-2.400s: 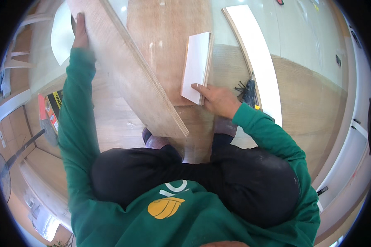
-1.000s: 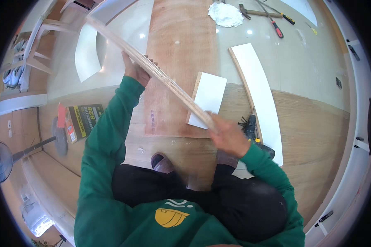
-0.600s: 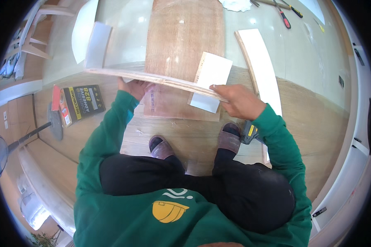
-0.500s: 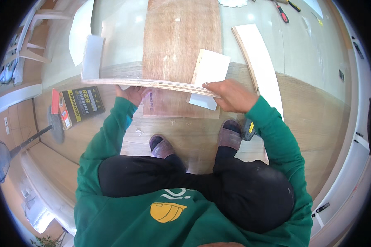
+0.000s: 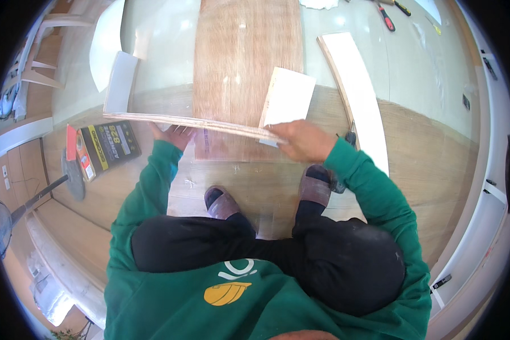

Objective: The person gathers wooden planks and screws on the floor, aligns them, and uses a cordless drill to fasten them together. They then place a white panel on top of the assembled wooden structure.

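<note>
I hold a long wooden floor plank (image 5: 153, 110) level in front of me, seen almost edge-on, running from the left to the middle. My left hand (image 5: 174, 135) grips it from below near its middle. My right hand (image 5: 301, 140) grips its right end. A short white-backed plank piece (image 5: 287, 99) lies just beyond my right hand on the floor. My two feet in slippers (image 5: 224, 202) stand on laid wood flooring below the plank.
A wide wood-grain board (image 5: 245, 54) lies ahead on the pale underlay. A long white plank (image 5: 354, 90) lies to the right. A black and yellow box (image 5: 105, 147) sits at left. Hand tools (image 5: 386, 14) lie at the top. A fan stand (image 5: 8, 218) is far left.
The plank has swung from steeply tilted, high at the left, down to level in front of me. Both hands stayed on it; my left hand slid in toward its middle.
</note>
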Action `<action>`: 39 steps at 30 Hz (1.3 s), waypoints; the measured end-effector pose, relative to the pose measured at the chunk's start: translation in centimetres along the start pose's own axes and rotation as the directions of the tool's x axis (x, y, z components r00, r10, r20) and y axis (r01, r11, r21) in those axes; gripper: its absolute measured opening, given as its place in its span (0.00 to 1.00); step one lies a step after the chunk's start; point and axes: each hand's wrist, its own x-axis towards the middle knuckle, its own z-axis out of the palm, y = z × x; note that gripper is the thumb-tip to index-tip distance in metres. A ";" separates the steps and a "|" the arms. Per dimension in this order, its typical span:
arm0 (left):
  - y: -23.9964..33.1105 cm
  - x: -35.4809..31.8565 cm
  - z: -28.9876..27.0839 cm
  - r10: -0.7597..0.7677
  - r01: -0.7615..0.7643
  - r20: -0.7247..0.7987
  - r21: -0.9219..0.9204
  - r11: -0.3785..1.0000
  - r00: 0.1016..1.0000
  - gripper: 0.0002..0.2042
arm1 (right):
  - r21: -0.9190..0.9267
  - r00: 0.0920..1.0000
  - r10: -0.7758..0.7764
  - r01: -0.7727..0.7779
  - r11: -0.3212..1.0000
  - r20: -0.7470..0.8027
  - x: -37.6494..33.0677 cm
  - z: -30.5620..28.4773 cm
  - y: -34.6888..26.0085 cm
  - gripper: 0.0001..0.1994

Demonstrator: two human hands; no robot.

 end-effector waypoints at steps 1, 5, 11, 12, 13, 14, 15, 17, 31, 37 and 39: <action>0.6 -0.1 -0.1 0.033 -0.032 -0.028 0.021 0.999 0.999 0.58 | 0.065 0.998 -0.013 0.018 0.998 -0.066 -0.3 1.8 0.6 0.21; 1.9 -1.6 2.9 0.116 -0.139 0.120 0.203 0.969 0.986 0.54 | 0.198 0.981 0.036 0.003 0.980 -0.192 -2.2 2.8 -0.7 0.24; 6.0 -3.6 11.8 0.357 -0.529 0.446 0.354 0.771 0.820 0.35 | 0.648 0.924 0.265 -0.025 0.761 -0.276 -2.0 3.6 -3.2 0.26; 5.7 -3.9 14.1 0.364 -0.564 0.503 0.333 0.756 0.784 0.33 | 0.738 0.909 0.327 -0.033 0.674 -0.258 -2.1 3.3 -3.5 0.25; 6.0 -4.1 15.9 0.348 -0.569 0.537 0.326 0.755 0.769 0.32 | 0.817 0.895 0.377 -0.024 0.576 -0.239 -2.0 2.8 -3.9 0.25; 6.4 -3.9 17.3 0.330 -0.573 0.566 0.327 0.751 0.755 0.31 | 0.841 0.888 0.379 0.016 0.541 -0.260 -1.8 2.6 -4.3 0.24; 6.5 -3.7 18.5 0.310 -0.577 0.597 0.328 0.748 0.740 0.31 | 0.862 0.879 0.384 0.056 0.504 -0.282 -1.4 2.3 -4.5 0.24; 6.2 -2.8 19.6 0.312 -0.589 0.602 0.337 0.735 0.735 0.30 | 0.881 0.869 0.393 0.094 0.464 -0.300 -0.8 2.0 -4.6 0.23; -1.9 -11.9 15.3 -0.046 -0.289 0.639 0.409 0.865 0.768 0.28 | 0.954 0.948 0.263 0.104 0.282 -0.181 3.9 -4.8 -0.3 0.22; -0.1 -12.5 15.1 0.020 -0.340 0.612 0.412 0.846 0.791 0.26 | -0.425 0.974 -0.035 -0.066 0.903 -0.225 -1.6 -1.8 4.8 0.32; -0.1 -12.5 14.9 -0.010 -0.324 0.610 0.434 0.841 0.792 0.26 | -0.661 0.997 -0.029 0.068 0.747 0.070 -2.0 0.2 4.3 0.38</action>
